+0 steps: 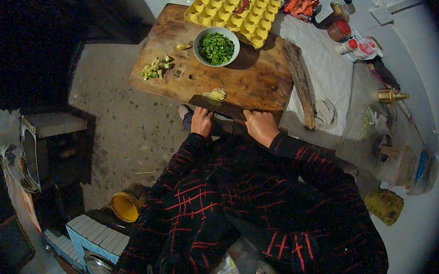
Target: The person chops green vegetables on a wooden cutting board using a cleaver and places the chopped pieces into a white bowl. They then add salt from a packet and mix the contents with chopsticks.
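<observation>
A dark, broad-bladed kitchen knife (224, 108) lies along the near edge of a worn wooden cutting board (256, 87). My right hand (261, 127) is closed around its handle end. My left hand (202, 122) has its fingers bent together against the blade's near side; whether they grip it is unclear. Just beyond the blade sits a small pile of pale yellow cut strips (217, 94). A white bowl of chopped greens (216, 47) stands farther back. To the left lie green and yellowish trimmings (157, 68) and a small yellowish piece (183, 47).
A yellow egg tray (235, 9), with eggs in its far corner, overlaps the board's back. A bundle of dry stalks (299, 85) lies at the right, near a red-lidded jar (338, 30) and bottles. A yellow bucket (124, 207) stands on the floor at lower left.
</observation>
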Available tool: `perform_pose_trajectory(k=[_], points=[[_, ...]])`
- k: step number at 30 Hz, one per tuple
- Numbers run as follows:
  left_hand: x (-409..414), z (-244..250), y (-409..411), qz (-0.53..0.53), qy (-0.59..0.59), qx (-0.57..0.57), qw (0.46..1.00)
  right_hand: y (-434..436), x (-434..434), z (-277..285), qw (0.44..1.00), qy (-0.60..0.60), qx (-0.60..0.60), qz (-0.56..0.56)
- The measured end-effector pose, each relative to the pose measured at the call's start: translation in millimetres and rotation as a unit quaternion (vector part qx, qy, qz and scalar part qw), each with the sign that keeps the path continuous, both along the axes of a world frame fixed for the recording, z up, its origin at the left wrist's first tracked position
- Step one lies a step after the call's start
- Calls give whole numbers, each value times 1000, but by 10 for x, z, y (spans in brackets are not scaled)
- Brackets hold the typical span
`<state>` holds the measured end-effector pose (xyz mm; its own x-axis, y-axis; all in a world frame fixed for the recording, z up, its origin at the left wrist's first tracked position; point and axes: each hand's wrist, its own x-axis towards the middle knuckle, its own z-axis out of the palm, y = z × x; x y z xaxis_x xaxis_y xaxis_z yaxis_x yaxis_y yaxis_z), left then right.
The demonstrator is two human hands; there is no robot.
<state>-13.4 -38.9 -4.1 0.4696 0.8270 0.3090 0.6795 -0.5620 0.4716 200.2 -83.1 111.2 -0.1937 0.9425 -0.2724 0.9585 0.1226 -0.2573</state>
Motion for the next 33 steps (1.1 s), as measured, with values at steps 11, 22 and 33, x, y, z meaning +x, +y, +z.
perform_pose_trajectory(k=[11, 22, 33], points=[[-15, -59, -18, 34, -32, -86, 995, -22, -20, 58, 999, 23, 22, 7], [-115, 12, -50, -43, 23, -53, 997, -10, -2, 35, 1000, 12, 6, 6], [-164, -126, -143, -1, -10, 21, 1000, 69, 6, 177, 998, 53, 2, -28]])
